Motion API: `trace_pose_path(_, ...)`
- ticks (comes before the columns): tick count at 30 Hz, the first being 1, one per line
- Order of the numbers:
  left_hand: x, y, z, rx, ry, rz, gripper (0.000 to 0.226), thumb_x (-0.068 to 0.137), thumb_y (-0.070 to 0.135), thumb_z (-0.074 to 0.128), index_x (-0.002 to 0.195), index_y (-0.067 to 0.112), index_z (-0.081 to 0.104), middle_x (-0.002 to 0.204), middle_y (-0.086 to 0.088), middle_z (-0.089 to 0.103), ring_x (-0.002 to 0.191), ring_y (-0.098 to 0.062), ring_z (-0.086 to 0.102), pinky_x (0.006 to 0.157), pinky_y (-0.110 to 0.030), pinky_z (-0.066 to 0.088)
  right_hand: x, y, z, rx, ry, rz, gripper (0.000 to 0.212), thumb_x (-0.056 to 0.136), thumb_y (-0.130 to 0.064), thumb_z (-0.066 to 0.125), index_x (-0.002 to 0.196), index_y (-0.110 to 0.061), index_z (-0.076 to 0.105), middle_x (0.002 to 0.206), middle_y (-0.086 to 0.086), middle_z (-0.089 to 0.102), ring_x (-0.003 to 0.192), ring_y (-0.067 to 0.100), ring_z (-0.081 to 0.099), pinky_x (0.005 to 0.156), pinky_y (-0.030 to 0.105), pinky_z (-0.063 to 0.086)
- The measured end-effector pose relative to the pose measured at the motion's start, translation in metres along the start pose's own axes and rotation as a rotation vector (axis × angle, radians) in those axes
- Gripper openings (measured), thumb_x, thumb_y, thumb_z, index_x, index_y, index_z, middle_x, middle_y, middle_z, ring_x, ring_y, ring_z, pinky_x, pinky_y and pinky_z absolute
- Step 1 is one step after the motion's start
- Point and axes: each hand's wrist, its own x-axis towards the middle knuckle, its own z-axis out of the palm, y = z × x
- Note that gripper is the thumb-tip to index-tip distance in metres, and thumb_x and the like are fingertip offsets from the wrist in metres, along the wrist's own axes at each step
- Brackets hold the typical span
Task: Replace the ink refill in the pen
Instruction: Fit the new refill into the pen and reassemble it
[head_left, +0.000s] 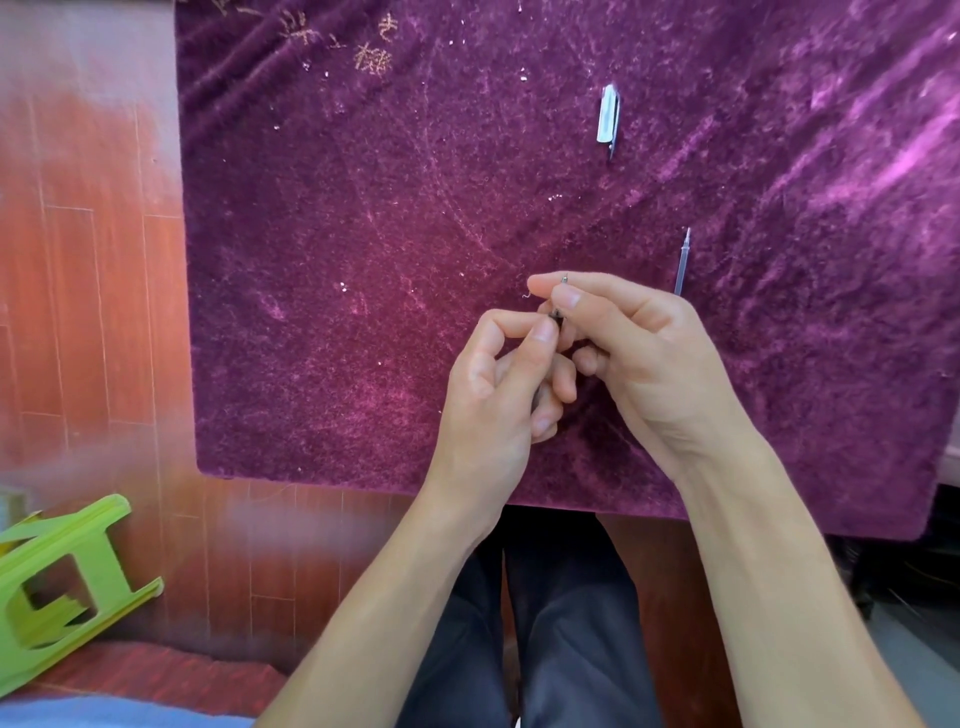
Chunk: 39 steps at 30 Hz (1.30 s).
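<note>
A lime-green plastic stool lies tipped on the wooden floor, well to the left of the left hand. Over the purple velvet-covered tabletop, that hand curls shut around the pen, mostly hidden, only its dark end showing at the thumb tip. Touching it, the right hand pinches a tiny metal piece, too small to identify, between thumb and forefinger. The clear ink refill lies just beyond the right hand, the pen cap farther off
</note>
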Motion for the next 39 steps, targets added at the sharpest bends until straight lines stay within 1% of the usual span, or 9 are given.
trace_pose_path(7, -0.003, 0.001, -0.004, 0.003, 0.006, -0.007, 0.018, 0.107, 0.025, 0.049, 0.097, 0.018, 0.062, 0.068, 0.002, 0.063, 0.045, -0.006, 0.041, 0.046, -0.021, 0.035, 0.002, 0.001, 0.007, 0.028, 0.004, -0.008, 0.005, 0.098, -0.019, 0.077, 0.095, -0.016, 0.079, 0.069, -0.01, 0.072, 0.053, 0.003, 0.061, 0.063, 0.019, 0.052)
trace_pose_path(13, -0.005, 0.003, -0.006, -0.011, 0.015, -0.011, 0.017, 0.107, 0.024, 0.048, 0.101, 0.012, 0.059, 0.068, -0.005, 0.059, 0.045, -0.008, 0.039, 0.046, -0.021, 0.034, 0.0, 0.001, 0.006, -0.015, -0.014, 0.006, 0.022, 0.106, -0.021, 0.063, 0.108, -0.024, 0.085, 0.085, -0.007, 0.073, 0.076, 0.004, 0.062, 0.072, 0.028, 0.045)
trace_pose_path(17, -0.004, 0.004, -0.007, -0.006, 0.02, -0.008, 0.017, 0.107, 0.023, 0.048, 0.099, 0.015, 0.06, 0.068, -0.002, 0.061, 0.045, -0.007, 0.04, 0.046, -0.021, 0.034, 0.001, 0.0, 0.01, -0.023, 0.014, 0.003, 0.014, 0.099, -0.025, 0.071, 0.097, -0.025, 0.085, 0.076, -0.01, 0.072, 0.07, 0.001, 0.062, 0.071, 0.026, 0.046)
trace_pose_path(21, -0.005, 0.005, -0.008, -0.011, 0.015, -0.013, 0.018, 0.108, 0.022, 0.047, 0.097, 0.016, 0.061, 0.068, 0.001, 0.064, 0.045, -0.006, 0.04, 0.046, -0.021, 0.034, 0.001, 0.001, 0.011, 0.001, 0.007, -0.023, 0.003, 0.097, -0.021, 0.077, 0.097, -0.02, 0.08, 0.072, -0.013, 0.072, 0.062, -0.003, 0.064, 0.068, 0.014, 0.052)
trace_pose_path(26, -0.004, 0.007, -0.008, -0.024, 0.012, -0.013, 0.017, 0.107, 0.022, 0.049, 0.099, 0.013, 0.059, 0.067, -0.004, 0.06, 0.044, -0.007, 0.039, 0.046, -0.021, 0.034, 0.001, -0.001, 0.009, -0.027, -0.021, 0.003, 0.019, 0.103, -0.025, 0.066, 0.109, -0.026, 0.084, 0.083, -0.006, 0.071, 0.073, 0.005, 0.062, 0.073, 0.029, 0.045)
trace_pose_path(29, -0.003, 0.007, -0.008, -0.02, 0.007, -0.005, 0.017, 0.107, 0.023, 0.049, 0.095, 0.017, 0.061, 0.068, -0.003, 0.061, 0.045, -0.007, 0.04, 0.046, -0.021, 0.035, 0.003, -0.002, 0.01, -0.019, -0.003, -0.008, 0.017, 0.103, -0.021, 0.068, 0.102, -0.024, 0.085, 0.079, -0.007, 0.071, 0.07, 0.004, 0.062, 0.071, 0.028, 0.045)
trace_pose_path(33, -0.002, 0.006, -0.009, -0.009, 0.005, -0.005, 0.018, 0.108, 0.022, 0.047, 0.096, 0.018, 0.061, 0.068, 0.001, 0.064, 0.044, -0.006, 0.04, 0.046, -0.02, 0.035, 0.004, -0.001, 0.013, 0.016, 0.012, -0.017, 0.008, 0.1, -0.017, 0.074, 0.098, -0.017, 0.081, 0.07, -0.01, 0.07, 0.057, -0.001, 0.062, 0.063, 0.015, 0.052)
trace_pose_path(37, -0.003, 0.009, -0.01, -0.034, -0.014, -0.018, 0.018, 0.107, 0.024, 0.048, 0.1, 0.013, 0.06, 0.069, -0.003, 0.061, 0.045, -0.006, 0.041, 0.047, -0.02, 0.035, 0.002, -0.002, 0.011, -0.03, -0.013, -0.004, 0.02, 0.107, -0.022, 0.065, 0.108, -0.023, 0.084, 0.081, -0.004, 0.07, 0.07, 0.007, 0.061, 0.072, 0.031, 0.046)
trace_pose_path(39, -0.003, 0.01, -0.01, -0.022, -0.016, -0.006, 0.016, 0.109, 0.021, 0.048, 0.1, 0.012, 0.059, 0.069, -0.004, 0.061, 0.045, -0.006, 0.04, 0.046, -0.019, 0.035, 0.002, -0.003, 0.01, -0.014, -0.007, -0.001, 0.021, 0.107, -0.022, 0.065, 0.104, -0.025, 0.085, 0.081, -0.007, 0.071, 0.073, 0.007, 0.061, 0.071, 0.029, 0.045)
